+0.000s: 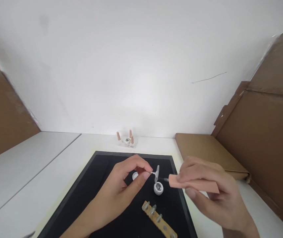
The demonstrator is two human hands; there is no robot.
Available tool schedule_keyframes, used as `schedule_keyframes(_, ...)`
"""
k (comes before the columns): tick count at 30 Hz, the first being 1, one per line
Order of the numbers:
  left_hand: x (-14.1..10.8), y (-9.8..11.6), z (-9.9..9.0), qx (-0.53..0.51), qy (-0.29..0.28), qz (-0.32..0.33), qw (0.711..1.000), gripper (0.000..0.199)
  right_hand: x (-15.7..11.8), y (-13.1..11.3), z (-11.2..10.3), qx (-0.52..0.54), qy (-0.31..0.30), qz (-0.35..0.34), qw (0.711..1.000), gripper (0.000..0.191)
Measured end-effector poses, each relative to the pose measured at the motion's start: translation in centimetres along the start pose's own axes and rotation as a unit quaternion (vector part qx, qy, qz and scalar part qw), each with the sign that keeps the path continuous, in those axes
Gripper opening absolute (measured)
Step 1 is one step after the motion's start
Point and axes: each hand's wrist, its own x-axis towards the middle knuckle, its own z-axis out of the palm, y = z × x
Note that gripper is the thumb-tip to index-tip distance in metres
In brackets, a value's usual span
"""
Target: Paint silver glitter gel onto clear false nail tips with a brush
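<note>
Here, nail tip (157,172) (upright) between fingers (146,174).

nail tip (157,173): clear, small, standing on edge on a thin metal stick, pinched from 9 o'clock

brush cap (193,185): pink, lying level, its dark brush at 9 o'clock touching the tip

gel pot (158,188): white, round, open, silvery inside, at 6 o'clock below the tip
</note>
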Motion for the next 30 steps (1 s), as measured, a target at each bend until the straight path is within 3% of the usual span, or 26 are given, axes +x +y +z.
schedule_keyframes(5,0.09,0.36,-0.01,0.005,-0.011,-0.004,1.000,0.013,0.38,-0.22,0.21,0.008,-0.023,-0.006,1.000,0.032)
schedule_keyframes(16,-0.39,0.34,0.12,0.013,-0.029,-0.007,0.999,0.015,-0.18,0.12,0.17,-0.044,0.044,0.003,0.998,0.028)
schedule_keyframes(24,0.18,0.44,-0.02,0.014,-0.024,0.003,1.000,0.015,0.60,-0.26,0.16,0.004,-0.033,-0.018,0.999,0.030)
schedule_keyframes(30,-0.25,0.48,0.15,0.020,-0.027,0.013,0.999,0.014,0.07,-0.06,0.25,-0.026,0.016,0.005,1.000,0.028)
